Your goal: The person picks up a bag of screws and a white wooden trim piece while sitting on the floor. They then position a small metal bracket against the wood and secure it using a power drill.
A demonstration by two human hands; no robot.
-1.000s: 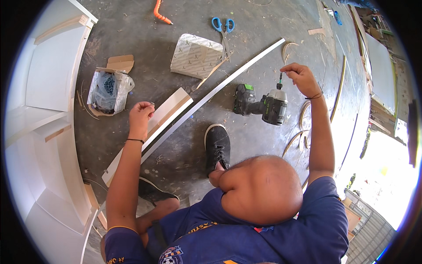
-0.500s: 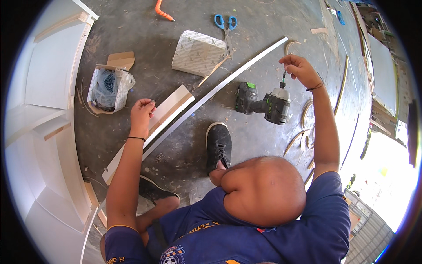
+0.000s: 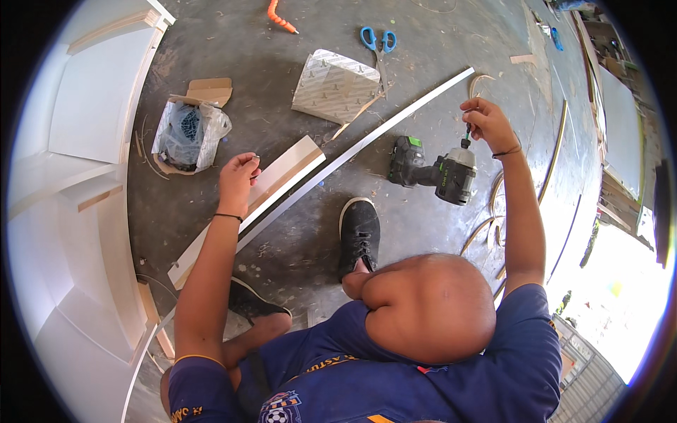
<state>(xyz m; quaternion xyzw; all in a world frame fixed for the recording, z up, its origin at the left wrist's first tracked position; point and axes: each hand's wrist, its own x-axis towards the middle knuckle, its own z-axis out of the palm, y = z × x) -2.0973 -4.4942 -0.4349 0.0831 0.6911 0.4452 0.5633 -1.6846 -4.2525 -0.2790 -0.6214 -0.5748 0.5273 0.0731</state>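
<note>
My left hand point(image 3: 240, 180) is raised over the white board point(image 3: 282, 169), fingers pinched round a tiny item too small to name. My right hand point(image 3: 488, 128) reaches forward at the right, its thumb and fingertips closed on the driver bit point(image 3: 466, 137) in the nose of a black and green cordless impact driver point(image 3: 455, 176). The driver rests on the floor, battery end to the left. Beside the white board, which has a brown stripe, a long thin white strip point(image 3: 395, 125) runs diagonally across the floor.
Farther off are blue-handled scissors point(image 3: 381, 46), a wrapped box point(image 3: 337, 84) and an orange flexible shaft point(image 3: 281, 17). An opened carton point(image 3: 185, 137) holds a plastic bag of dark small parts. White cabinetry point(image 3: 92, 113) stands left; curled edging strips point(image 3: 486, 229) lie right.
My right hand has come down closer on the driver bit, and its fingers now cover more of it. My left hand stays pinched above the board. The whole view has shifted slightly.
</note>
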